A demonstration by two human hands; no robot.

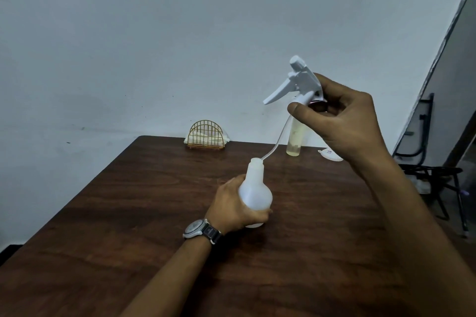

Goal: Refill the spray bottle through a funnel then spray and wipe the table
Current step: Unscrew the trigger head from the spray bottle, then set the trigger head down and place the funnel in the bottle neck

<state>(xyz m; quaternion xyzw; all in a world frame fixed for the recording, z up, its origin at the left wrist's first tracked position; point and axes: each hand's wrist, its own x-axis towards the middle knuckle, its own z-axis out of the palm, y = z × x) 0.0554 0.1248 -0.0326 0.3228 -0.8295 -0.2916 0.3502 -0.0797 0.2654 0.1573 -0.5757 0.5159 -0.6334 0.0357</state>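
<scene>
Fingers of the left hand (235, 206) curl round the belly of the white spray bottle (256, 192), which stands on the dark wooden bench (128, 226) near its middle, its neck open and uncapped. A wristwatch (198, 228) sits on that wrist. The right hand (345, 116) is raised well above the bench, to the right of the bottle, with thumb and fingers pinched on the collar of the white trigger head (296, 82), whose lever points down and to the left. From the head a thin clear dip tube (277, 143) hangs in a curve down to the bottle; its lower end is at the rim of the neck, though whether it is inside or just touching the lip I cannot tell. At the far edge of the bench, against the pale wall (154, 33), stands a gold wire napkin holder (206, 135) with white napkins (197, 139) in it. To its right a slim clear bottle (294, 140) of yellowish liquid stands upright, partly behind the right thumb. Just beside that lies a small white object (331, 155), half hidden by the right wrist, too unclear to identify. A black metal frame (435, 175) stands off the bench on the right.
</scene>
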